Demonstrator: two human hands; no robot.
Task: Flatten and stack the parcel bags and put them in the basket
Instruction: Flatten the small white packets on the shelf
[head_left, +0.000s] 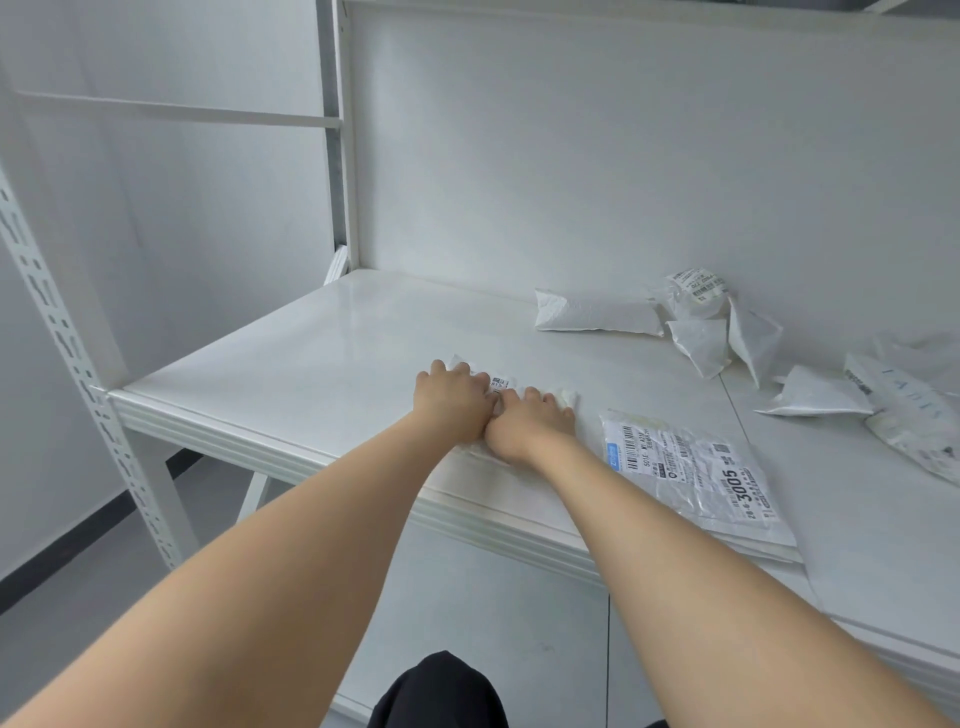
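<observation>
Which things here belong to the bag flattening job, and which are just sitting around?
Job: left hand, right hand, parcel bag pressed under both, flattened stack with the 3005 label, crumpled parcel bags at the back right. No basket in view.
Just there: slotted shelf upright, white back panel, white tabletop.

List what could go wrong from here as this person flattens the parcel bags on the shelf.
1. The bag under the left hand and right hand lies near the front edge of the shelf; a hard push might slide it off.
2. The flattened stack also sits by that edge and could slip as bags are added.
3. The crumpled bags at the back may spring up again.
</observation>
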